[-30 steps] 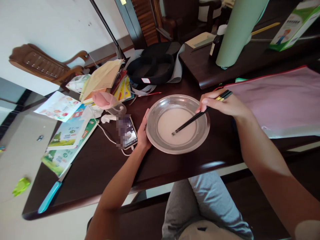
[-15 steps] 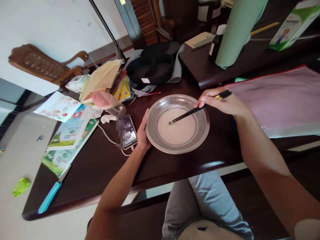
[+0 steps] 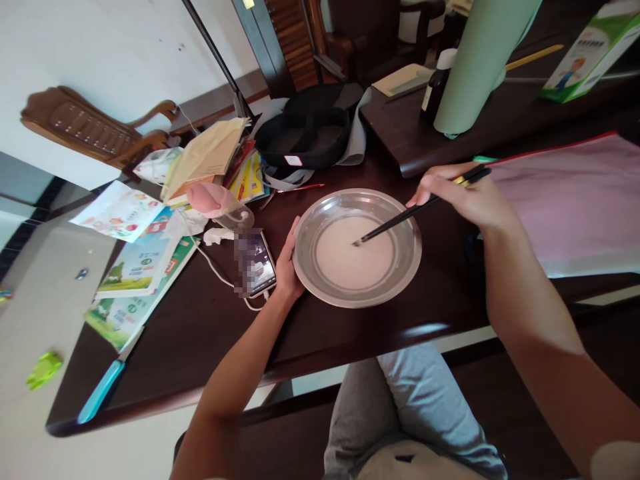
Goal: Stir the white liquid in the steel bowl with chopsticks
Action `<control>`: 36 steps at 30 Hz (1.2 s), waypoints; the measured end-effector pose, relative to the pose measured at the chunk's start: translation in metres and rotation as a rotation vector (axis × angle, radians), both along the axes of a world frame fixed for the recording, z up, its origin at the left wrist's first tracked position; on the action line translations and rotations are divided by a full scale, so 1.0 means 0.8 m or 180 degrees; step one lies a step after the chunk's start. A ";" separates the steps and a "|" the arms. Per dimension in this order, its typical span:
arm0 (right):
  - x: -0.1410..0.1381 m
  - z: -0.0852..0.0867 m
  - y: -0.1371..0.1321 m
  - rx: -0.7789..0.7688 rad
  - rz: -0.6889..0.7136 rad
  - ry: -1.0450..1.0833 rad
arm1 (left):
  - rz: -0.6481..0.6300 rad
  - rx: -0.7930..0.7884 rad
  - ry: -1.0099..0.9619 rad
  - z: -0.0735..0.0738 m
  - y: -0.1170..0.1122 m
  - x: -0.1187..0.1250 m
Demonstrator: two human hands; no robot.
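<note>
A round metal plate (image 3: pixel 406 270) sits on the dark wooden table (image 3: pixel 210 333), holding a pale whitish liquid (image 3: pixel 350 263). My right hand (image 3: pixel 463 193) is closed on a pair of black chopsticks (image 3: pixel 400 219) whose tips rest in the liquid near the plate's middle. My left hand (image 3: pixel 286 263) lies against the plate's left rim, fingers curved along it and pressed to the edge.
A phone (image 3: pixel 255 263) with a white cable lies just left of my left hand. Books and leaflets (image 3: pixel 145 267) pile up at the left, a black bag (image 3: pixel 305 130) behind the plate. A pink sheet (image 3: pixel 575 200) covers the right. A green cylinder (image 3: pixel 475 60) stands on a raised shelf.
My right hand moved right and up, drawing the chopstick tips from the lower left of the liquid toward its middle. My left hand stayed on the rim.
</note>
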State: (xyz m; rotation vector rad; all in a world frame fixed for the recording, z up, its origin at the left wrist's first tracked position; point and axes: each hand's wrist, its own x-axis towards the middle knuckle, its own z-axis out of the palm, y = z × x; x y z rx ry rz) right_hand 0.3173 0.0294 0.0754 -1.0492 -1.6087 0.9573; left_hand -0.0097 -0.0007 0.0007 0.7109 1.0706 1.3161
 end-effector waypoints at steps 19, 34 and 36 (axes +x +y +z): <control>-0.006 0.001 -0.003 -0.0144 0.0579 -0.0207 | -0.0060 0.0068 0.0046 0.001 -0.001 0.000; -0.004 0.002 -0.002 -0.0045 0.0066 -0.0130 | -0.0064 0.0066 0.0065 0.004 -0.002 0.002; 0.001 0.003 -0.001 -0.0037 -0.0097 0.0011 | -0.0036 0.0038 0.0092 0.005 -0.002 0.002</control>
